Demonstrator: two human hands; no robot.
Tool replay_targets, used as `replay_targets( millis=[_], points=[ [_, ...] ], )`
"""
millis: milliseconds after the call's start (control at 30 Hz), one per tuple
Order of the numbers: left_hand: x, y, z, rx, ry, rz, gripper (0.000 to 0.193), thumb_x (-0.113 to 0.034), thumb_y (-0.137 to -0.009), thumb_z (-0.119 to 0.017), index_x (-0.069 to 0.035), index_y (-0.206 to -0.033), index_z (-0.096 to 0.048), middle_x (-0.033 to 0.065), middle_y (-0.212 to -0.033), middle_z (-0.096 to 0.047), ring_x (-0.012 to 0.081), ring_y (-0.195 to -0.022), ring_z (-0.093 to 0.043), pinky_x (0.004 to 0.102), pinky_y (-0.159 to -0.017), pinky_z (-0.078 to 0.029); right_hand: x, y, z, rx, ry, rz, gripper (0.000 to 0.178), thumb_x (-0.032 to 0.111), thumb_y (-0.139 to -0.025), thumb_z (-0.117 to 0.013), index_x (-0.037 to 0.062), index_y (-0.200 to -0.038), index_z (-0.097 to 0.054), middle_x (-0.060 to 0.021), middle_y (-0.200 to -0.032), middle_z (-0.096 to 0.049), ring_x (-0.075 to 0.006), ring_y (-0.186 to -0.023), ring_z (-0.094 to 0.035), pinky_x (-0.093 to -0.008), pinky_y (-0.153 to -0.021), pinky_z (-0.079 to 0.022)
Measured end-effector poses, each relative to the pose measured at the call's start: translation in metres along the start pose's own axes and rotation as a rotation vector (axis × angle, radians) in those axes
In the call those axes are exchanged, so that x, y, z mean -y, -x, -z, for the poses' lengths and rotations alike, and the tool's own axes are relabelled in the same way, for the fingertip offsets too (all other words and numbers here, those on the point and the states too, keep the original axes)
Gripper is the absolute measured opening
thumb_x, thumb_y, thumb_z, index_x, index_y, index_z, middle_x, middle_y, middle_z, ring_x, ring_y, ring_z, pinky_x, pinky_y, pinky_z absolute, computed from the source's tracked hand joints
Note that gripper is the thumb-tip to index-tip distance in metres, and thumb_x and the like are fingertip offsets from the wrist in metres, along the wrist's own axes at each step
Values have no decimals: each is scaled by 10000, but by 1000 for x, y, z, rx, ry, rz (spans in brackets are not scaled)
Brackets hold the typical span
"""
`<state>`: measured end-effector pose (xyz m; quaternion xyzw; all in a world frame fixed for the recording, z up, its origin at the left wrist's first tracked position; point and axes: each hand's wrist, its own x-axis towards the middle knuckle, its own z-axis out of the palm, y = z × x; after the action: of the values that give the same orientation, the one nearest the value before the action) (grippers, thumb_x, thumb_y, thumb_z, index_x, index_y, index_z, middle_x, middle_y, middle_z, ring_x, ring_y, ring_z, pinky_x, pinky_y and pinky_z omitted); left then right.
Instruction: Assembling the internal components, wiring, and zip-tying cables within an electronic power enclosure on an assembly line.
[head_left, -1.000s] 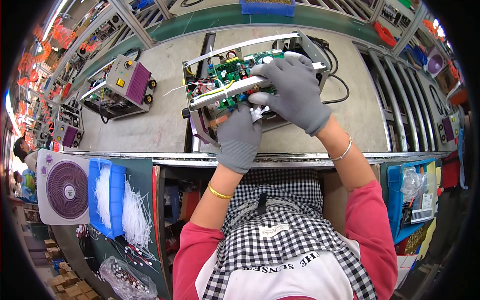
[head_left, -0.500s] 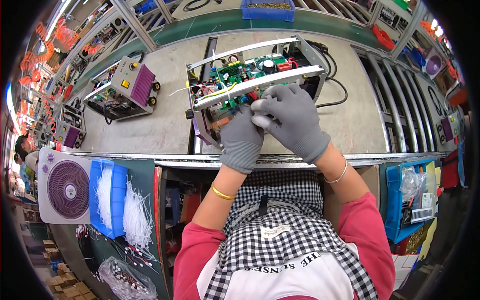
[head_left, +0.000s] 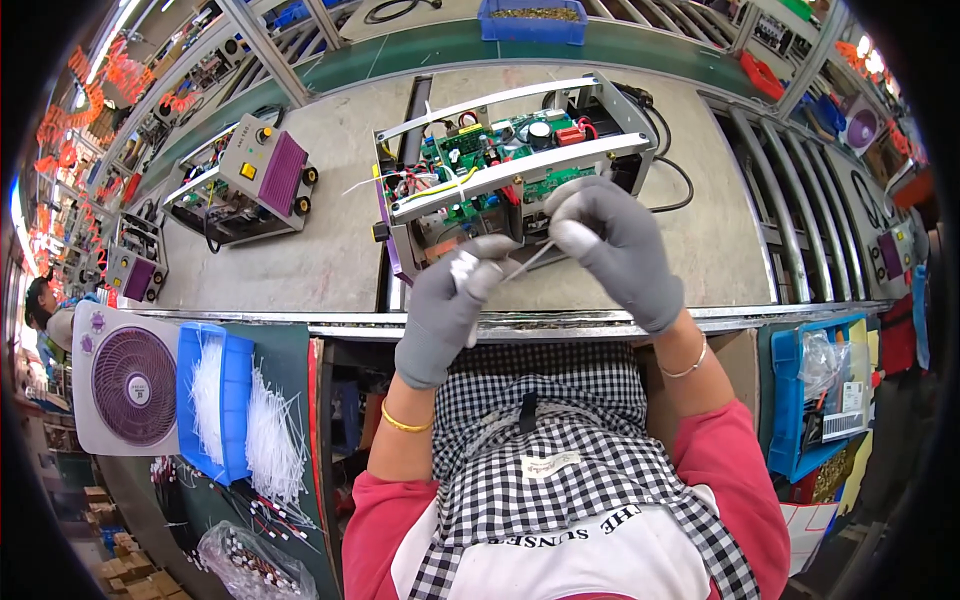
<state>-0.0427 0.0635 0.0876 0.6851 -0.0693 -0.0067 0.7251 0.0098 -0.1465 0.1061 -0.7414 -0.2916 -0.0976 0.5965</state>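
In front of me stands an open machine frame with green circuit boards (head_left: 535, 150), wires and pale metal rails across its top. Both gloved hands are just in front of its near side. My left hand (head_left: 445, 305) is closed, with white strips showing at its fingers. From there a thin pale strip, like a cable tie (head_left: 531, 260), runs slantwise up to my right hand (head_left: 620, 255). The right fingers pinch its other end, at the frame's lower right. The glove fingers hide the strip's ends. A yellow wire (head_left: 445, 190) crosses the near rail.
Another open machine with a purple panel (head_left: 285, 172) stands left on the bench. Below it are a fan (head_left: 135, 388), a blue bin (head_left: 245, 400) and loose white cable ties (head_left: 275, 430). Metal rollers (head_left: 790, 210) run at right, above a blue tray (head_left: 790, 440).
Both hands have come away from the machine's near side. The left moved down and left; the right moved slightly right and down. The thin strip now shows stretched between them.
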Motion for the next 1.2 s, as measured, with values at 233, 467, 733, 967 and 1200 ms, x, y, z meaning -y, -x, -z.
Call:
replay_targets(
  millis=[233, 467, 733, 967, 1200],
  points=[
    [2, 10, 10, -157, -249, 42, 216, -150, -945, -628, 24, -1064, -672, 55, -785, -689, 91, -727, -638, 245, -680, -508, -26, 2, -28, -121, 147, 20, 228, 212, -851, -733, 45, -996, -678, -78, -765, -648, -170, -663, -621, -292, -603, -485],
    [19, -8, 7, -337, -687, -140, 210, -104, -821, -690, -55, -1025, -691, 144, -783, -684, 249, -685, -673, 328, -653, -517, -46, -6, -53, -317, 471, 66, 440, 353, -840, -734, 91, -1186, -666, -60, -623, -618, -212, -527, -613, -326, -505, -475],
    [2, -24, -14, -377, -1024, -343, 215, -117, -802, -675, -66, -1010, -691, 144, -775, -669, 282, -678, -668, 354, -626, -512, -46, -17, -38, -86, 309, -78, 400, 317, -836, -725, 74, -1148, -664, -96, -661, -624, -224, -577, -639, -338, -544, -495],
    [-1, -31, -25, -421, -1046, -425, 191, -124, -788, -691, -86, -975, -693, 146, -755, -653, 318, -695, -655, 380, -620, -502, -56, -7, -34, -165, 161, -67, 380, 282, -852, -727, 53, -1148, -662, -108, -757, -671, -178, -647, -668, -299, -614, -515],
    [4, -28, -21, -245, -400, -93, 185, -170, -898, -619, -14, -987, -661, 109, -745, -688, 166, -568, -629, 318, -512, -492, -39, -10, -32, -228, -109, -211, 206, 117, -908, -674, -23, -1058, -667, -16, -792, -678, -43, -688, -598, -209, -633, -499]
  ],
)
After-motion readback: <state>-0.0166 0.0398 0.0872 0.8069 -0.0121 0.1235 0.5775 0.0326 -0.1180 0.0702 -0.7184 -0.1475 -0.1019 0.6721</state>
